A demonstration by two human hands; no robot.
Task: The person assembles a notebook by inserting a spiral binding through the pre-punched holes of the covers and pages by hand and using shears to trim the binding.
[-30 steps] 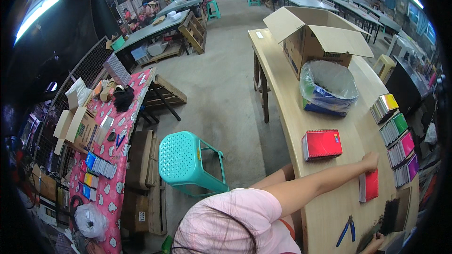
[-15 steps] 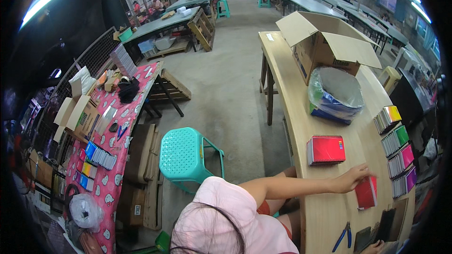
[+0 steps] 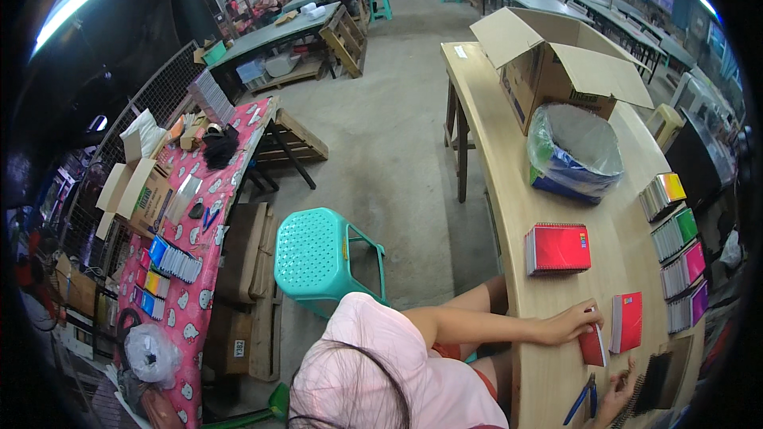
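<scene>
My left hand (image 3: 574,324) is closed on a small red spiral notebook (image 3: 592,347), held tilted over the wooden table. Another red notebook (image 3: 626,322) lies flat just to its right. Low in the picture, my right hand (image 3: 618,394) has its fingers apart, beside a row of black spiral binding coils (image 3: 653,381); nothing shows in its grasp. Blue-handled pliers (image 3: 582,400) rest between my forearm and that hand. A stack of red notebooks (image 3: 558,249) stands farther off on the same table.
Stacks of yellow, green, pink and purple notebooks (image 3: 674,226) line the table's right side. Behind stand a plastic-lined bin (image 3: 574,155) and an open carton (image 3: 544,71). To the left are a turquoise stool (image 3: 314,250) and a pink-clothed table (image 3: 230,191) with more notebooks.
My left hand has drawn back left and now holds a tilted red notebook, while another lies flat where it was. My right hand has come up farther into view, fingers apart.
</scene>
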